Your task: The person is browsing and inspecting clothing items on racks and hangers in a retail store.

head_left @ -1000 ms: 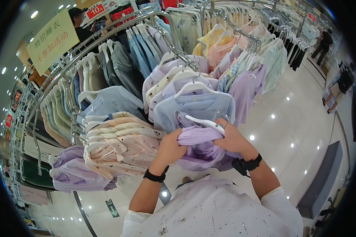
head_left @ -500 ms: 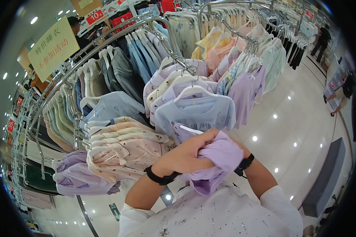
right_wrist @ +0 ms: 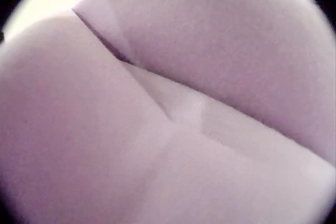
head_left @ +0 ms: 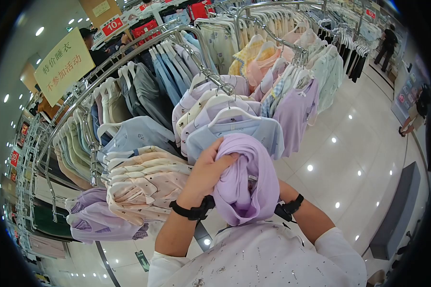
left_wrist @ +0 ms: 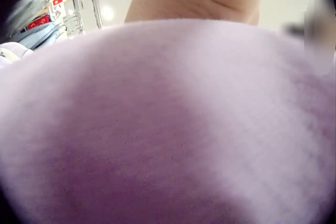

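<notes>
A lavender knit garment (head_left: 244,148) hangs bunched in folds in front of my chest in the head view. My left hand (head_left: 206,170) grips its left upper edge, the thumb laid over the cloth. Only the wrist end of my right hand (head_left: 286,191) shows at the garment's right side; its fingers are hidden behind the cloth, so I cannot tell how they hold it. A small shiny bit shows inside the folds. The same lavender cloth (left_wrist: 157,108) fills most of the left wrist view, and lavender cloth (right_wrist: 236,40) covers the right wrist view.
Right behind the garment, a light blue top (head_left: 268,134) hangs on a white hanger (head_left: 232,114) from a curved chrome rack (head_left: 129,43). Peach patterned tops (head_left: 148,182) hang at the left. A grey bench (head_left: 397,210) stands on the tiled floor at the right.
The lavender garment was first stretched between both hands, then swung up and turned over. Now it hangs higher and bunched, hiding the right hand and the white hanger seen in it before.
</notes>
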Tool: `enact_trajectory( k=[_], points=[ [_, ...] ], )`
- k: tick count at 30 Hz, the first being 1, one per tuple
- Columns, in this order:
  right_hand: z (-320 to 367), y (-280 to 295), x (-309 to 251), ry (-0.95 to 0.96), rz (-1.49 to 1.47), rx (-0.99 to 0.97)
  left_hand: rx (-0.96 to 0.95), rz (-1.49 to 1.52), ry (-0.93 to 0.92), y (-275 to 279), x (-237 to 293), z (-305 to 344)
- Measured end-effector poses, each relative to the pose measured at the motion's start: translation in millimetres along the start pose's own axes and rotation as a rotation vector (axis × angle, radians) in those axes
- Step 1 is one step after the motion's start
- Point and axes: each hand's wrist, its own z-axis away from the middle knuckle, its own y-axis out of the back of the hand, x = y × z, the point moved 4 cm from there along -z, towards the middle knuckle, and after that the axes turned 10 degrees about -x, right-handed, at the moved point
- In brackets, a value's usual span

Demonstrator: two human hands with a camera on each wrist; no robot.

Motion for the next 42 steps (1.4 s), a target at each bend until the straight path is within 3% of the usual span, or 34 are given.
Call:
enact_trajectory(
  k=[3, 6, 8, 9, 11, 13, 15, 19, 21, 24, 25, 27, 28, 30, 34, 36, 37, 40, 42],
  points=[
    [-3.1, 8.8, 35.4, -0.185, -0.118, -0.043, 0.062, -0.133, -0.043, 20.8, -6.3, 2.9],
    [2.5, 4.5, 12.2, -0.149, -0.046, 0.095, 0.115, -0.369, -0.028, 40.9, -16.7, 6.3],
    [5.1, 6.2, 3.3, -0.106, 0.041, 0.114, 0.227, -0.766, 0.012, 56.1, -24.5, 11.6],
    [6.0, 7.4, -2.3, -0.062, 0.127, 0.132, 0.23, -0.764, 0.013, 61.3, -30.8, 13.9],
    [0.9, 10.5, -14.2, -0.06, 0.156, 0.055, 0.393, -1.171, -0.041, 71.0, -35.4, 21.4],
    [-3.4, -0.1, -28.3, -0.055, 0.187, -0.023, 0.423, -1.192, -0.103, 76.6, -42.0, 23.4],
    [-9.3, -15.1, -34.2, -0.065, -0.713, 0.259, 0.535, -1.421, -0.118, 77.2, -44.1, 28.2],
    [-2.6, -11.4, -25.4, -0.072, -0.663, 0.086, 0.637, -1.518, -0.004, 87.3, -47.5, 38.1],
    [3.6, 8.4, -5.9, 0.023, -0.056, 0.147, 0.666, -1.613, 0.034, 88.0, -50.8, 41.7],
    [8.4, 17.3, 25.8, 0.037, -0.186, 0.036, 0.676, -1.648, 0.029, 95.5, -51.2, 47.5],
    [6.2, 6.3, 10.9, 0.033, -0.184, 0.029, 0.684, -1.644, 0.033, 100.2, -52.8, 49.6],
    [1.1, -16.7, -37.0, 0.144, -0.153, 0.193, 0.621, -1.628, 0.105, 110.1, -58.3, 51.7],
    [0.0, -9.8, -35.5, 0.143, -0.152, 0.189, 0.626, -1.626, 0.107, 111.0, -57.6, 53.8],
    [0.0, 4.6, -29.8, 0.002, 0.358, 0.024, 0.522, -1.514, 0.243, 112.3, -61.8, 53.4],
    [-4.9, -4.2, -45.6, -0.108, 0.139, 0.018, 0.346, -1.507, 0.23, 88.7, -46.8, 60.0],
    [-0.3, 7.0, -31.4, -0.227, 0.313, 0.111, 0.186, -1.517, -0.331, 61.8, -29.2, 57.3],
    [-2.6, 2.8, -41.0, -0.227, 0.313, 0.119, 0.178, -1.515, -0.334, 61.0, -33.0, 55.0],
    [-16.0, -15.3, -69.9, -0.158, 0.153, -0.022, 0.019, -1.331, -0.242, 61.4, -52.1, 48.3],
    [-19.6, -15.3, -68.4, -0.138, 0.164, -0.092, -0.039, -1.391, 0.057, 64.9, -64.4, 44.2]
  ],
)
